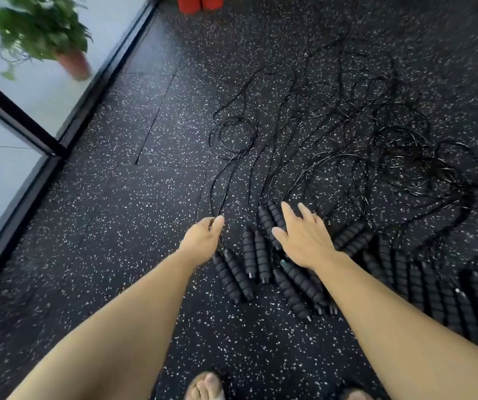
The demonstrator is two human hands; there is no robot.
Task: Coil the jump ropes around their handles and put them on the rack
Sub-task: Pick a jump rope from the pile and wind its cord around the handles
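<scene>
Several jump ropes lie on the speckled black floor, their ribbed black foam handles [256,255] set in pairs in a row from centre to the right edge. Their thin black cords [376,145] run away from me into a tangle. My left hand [204,238] pinches the thin cord [217,194] of the leftmost rope just above its pair of handles [233,277]. My right hand [304,235] hovers with fingers spread over another handle pair [269,219], holding nothing. No rack is in view.
A glass wall with a black frame [44,134] runs along the left; a potted plant [44,36] stands behind it. Red objects [200,2] sit at the top edge. My sandalled feet [206,385] are at the bottom. Open floor [102,241] lies to the left.
</scene>
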